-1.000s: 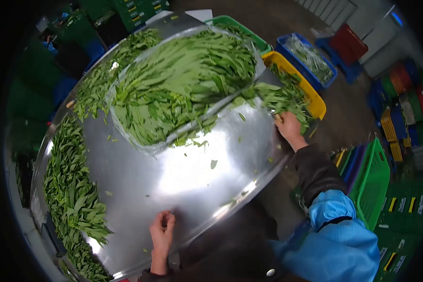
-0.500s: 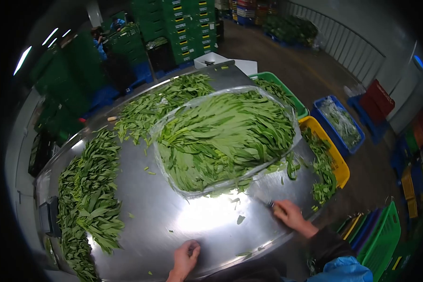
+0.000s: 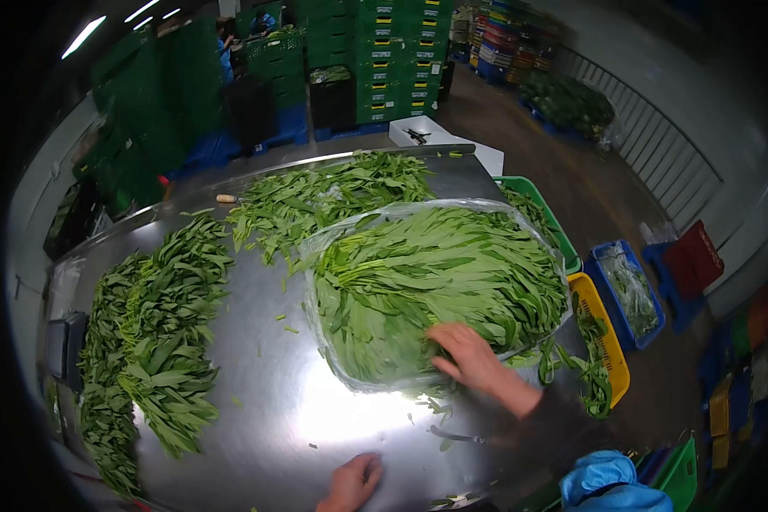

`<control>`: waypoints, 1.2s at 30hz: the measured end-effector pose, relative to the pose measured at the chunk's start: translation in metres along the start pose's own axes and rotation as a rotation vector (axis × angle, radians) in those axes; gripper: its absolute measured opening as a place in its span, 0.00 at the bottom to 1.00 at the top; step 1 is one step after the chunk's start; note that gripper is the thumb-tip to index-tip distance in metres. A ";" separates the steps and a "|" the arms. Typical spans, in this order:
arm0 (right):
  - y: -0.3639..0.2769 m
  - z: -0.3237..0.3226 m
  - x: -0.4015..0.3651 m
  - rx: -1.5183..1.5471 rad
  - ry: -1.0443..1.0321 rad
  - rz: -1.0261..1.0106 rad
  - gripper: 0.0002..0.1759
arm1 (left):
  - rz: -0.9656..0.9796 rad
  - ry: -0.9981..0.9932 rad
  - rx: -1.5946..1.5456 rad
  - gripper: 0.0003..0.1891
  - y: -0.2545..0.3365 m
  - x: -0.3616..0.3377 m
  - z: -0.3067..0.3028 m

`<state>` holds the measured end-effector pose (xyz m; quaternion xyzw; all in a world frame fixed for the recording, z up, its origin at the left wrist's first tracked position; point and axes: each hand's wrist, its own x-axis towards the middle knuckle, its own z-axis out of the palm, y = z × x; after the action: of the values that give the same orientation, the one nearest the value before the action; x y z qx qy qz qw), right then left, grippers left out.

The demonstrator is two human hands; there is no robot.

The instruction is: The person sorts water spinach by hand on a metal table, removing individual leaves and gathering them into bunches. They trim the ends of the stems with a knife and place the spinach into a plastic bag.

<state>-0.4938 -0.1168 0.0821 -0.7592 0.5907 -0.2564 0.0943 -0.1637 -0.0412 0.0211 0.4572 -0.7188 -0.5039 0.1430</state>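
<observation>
My right hand (image 3: 469, 360) rests on the front edge of a large heap of long leafy greens (image 3: 435, 273), thumb apart from the fingers, holding nothing I can see. The greens lie in a clear plastic liner (image 3: 363, 384) whose rim shows around them. A small knife (image 3: 459, 436) lies on the steel table (image 3: 256, 375), below my right wrist. Near the table's front edge my left hand (image 3: 356, 480) is loosely curled shut, with nothing visible in it. Bunches of the same greens (image 3: 149, 341) are laid in a row on the left.
More loose greens (image 3: 333, 200) cover the table's far side, near a wooden handle (image 3: 227, 198). Green (image 3: 563, 239), yellow (image 3: 610, 350) and blue crates (image 3: 606, 256) stand along the right. A white box (image 3: 414, 128) is at the back. Stacked green crates (image 3: 392, 60) and people (image 3: 263, 23) are beyond.
My right hand has let go of the knife, leaving it on the table, and moved up and left onto the greens. My left hand stays low and curled. The view has shifted.
</observation>
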 end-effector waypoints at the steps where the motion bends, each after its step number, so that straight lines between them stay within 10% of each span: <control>1: 0.004 0.003 0.027 -0.015 0.007 -0.009 0.28 | -0.008 0.003 -0.008 0.13 0.003 0.002 -0.003; 12: 0.081 0.030 0.194 -0.214 -0.255 -0.110 0.43 | 0.119 0.191 0.010 0.13 -0.032 0.025 -0.022; 31: 0.062 0.001 0.187 0.163 -0.132 -0.059 0.39 | 0.122 0.091 -0.032 0.13 -0.026 0.047 -0.024; 36: 0.054 0.035 0.173 -0.166 -0.271 -0.147 0.39 | 0.143 0.070 -0.023 0.13 -0.017 0.058 -0.020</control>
<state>-0.4925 -0.3015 0.0764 -0.8333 0.5345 -0.1083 0.0907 -0.1729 -0.1009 0.0011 0.4203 -0.7384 -0.4842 0.2088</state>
